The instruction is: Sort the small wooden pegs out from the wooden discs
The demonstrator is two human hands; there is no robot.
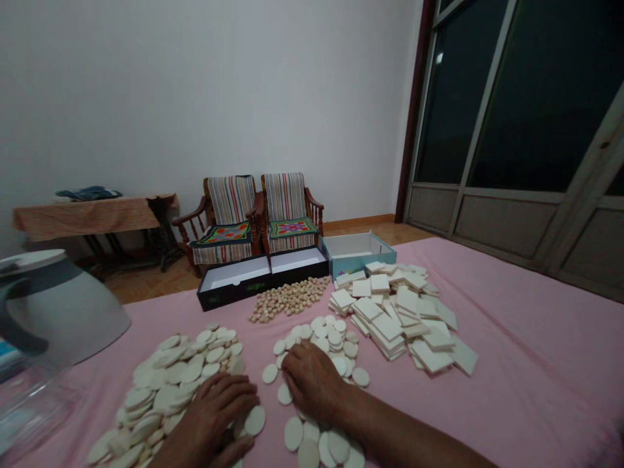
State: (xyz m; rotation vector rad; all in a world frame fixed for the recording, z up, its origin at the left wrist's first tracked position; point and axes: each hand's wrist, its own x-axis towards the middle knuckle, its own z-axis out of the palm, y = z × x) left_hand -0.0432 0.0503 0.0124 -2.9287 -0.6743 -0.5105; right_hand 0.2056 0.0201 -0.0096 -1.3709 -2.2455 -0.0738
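My left hand [214, 413] lies over the right edge of a large pile of pale, flat round discs [178, 374], seemingly wooden. Its fingers are stretched out and its thumb is apart; a loose disc [254, 420] sits beside the gap between them. To the right, my right hand [312, 380] reaches into a smaller group of similar discs [336, 338], fingers bent down against them. Whatever is under those fingertips is hidden. More discs [312, 442] are spread below the right wrist.
A pink tablecloth [526, 364] covers the table. Beyond the discs are small wooden beads [290, 298], a black open box [238, 286], a light blue box [358, 260] and stacked square tiles [390, 312]. A grey-white jug [73, 312] and a clear plastic container [39, 409] stand left.
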